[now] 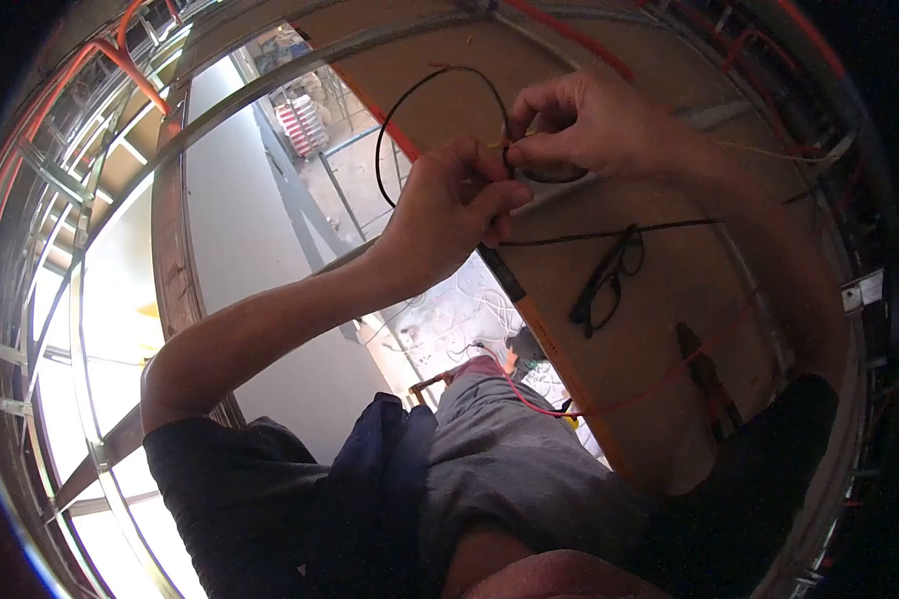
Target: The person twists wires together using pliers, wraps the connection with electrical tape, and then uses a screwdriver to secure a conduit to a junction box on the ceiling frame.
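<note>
Both hands meet at upper centre over a brown panel (609, 399). My left hand (454, 205) is closed, thumb and fingers pinched on a black cable (382, 150) that loops up and to the left. Just right of it, my right hand (569, 130) pinches the same cable, thumb and index finger together near its looped part. A dark length of cable runs rightward below the hands. Black-framed glasses (609, 283) lie on the panel below my right hand, and pliers with dark and orange handles (709, 384) lie lower right.
Metal framing bars (300, 68) cross overhead, with orange conduits (120, 62) at upper left. A pale board (240, 200) with a wooden beam (175, 250) stands left. A pink-red wire (629, 407) crosses the panel. Far below, white cables lie on the floor.
</note>
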Demonstrator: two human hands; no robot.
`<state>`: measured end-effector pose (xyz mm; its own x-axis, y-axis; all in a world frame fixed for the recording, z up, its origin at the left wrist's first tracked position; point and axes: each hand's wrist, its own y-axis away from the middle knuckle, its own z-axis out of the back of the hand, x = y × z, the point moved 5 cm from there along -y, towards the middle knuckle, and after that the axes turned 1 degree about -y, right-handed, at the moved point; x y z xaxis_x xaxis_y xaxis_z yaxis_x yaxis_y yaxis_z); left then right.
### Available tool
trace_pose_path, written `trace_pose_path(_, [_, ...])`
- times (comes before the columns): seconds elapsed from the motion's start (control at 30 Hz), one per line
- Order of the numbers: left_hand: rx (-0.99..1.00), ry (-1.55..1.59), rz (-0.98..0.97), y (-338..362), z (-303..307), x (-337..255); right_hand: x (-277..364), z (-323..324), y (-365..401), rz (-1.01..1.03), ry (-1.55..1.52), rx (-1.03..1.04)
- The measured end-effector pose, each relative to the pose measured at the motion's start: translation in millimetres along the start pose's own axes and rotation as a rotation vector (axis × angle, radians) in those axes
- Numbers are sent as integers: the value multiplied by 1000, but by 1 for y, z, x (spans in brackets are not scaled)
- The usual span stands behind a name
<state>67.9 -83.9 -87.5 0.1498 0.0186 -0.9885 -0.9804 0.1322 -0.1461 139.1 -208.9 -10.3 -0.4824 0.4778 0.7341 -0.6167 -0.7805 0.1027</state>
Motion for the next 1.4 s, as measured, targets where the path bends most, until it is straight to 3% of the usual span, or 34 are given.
trace_pose_path(0.23, [-21, 78, -68, -1, 2, 5, -1, -1, 5, -40, -42, -26])
trace_pose_path(0.63, [90, 234, 72, -3, 4, 16, -3, -1, 0, 96, -7, 24])
trace_pose_path(0.7, [148, 389, 110, -3, 3, 18, -2, 0, -2, 201, -20, 0])
trace_pose_path(0.93, [162, 443, 165, -3, 3, 18, 3, 4, -2, 294, 175, 49])
trace_pose_path(1.0, [154, 472, 168, -2, 4, 17, 6, 2, -2, 423, 168, 140])
trace_pose_path(1.13, [166, 476, 135, -2, 3, 17, 7, 1, -2, 354, 196, 134])
trace_pose_path(1.2, [159, 474, 129, -2, 3, 16, 13, 3, -1, 546, 393, -8])
trace_pose_path(1.23, [158, 475, 130, -2, 2, 14, 13, 2, 0, 545, 393, -6])
trace_pose_path(1.3, [133, 356, 170, -1, 2, 11, 6, 3, -2, 345, 224, -66])
trace_pose_path(1.4, [109, 387, 195, 0, 3, 12, -12, -3, -12, 404, 42, -97])
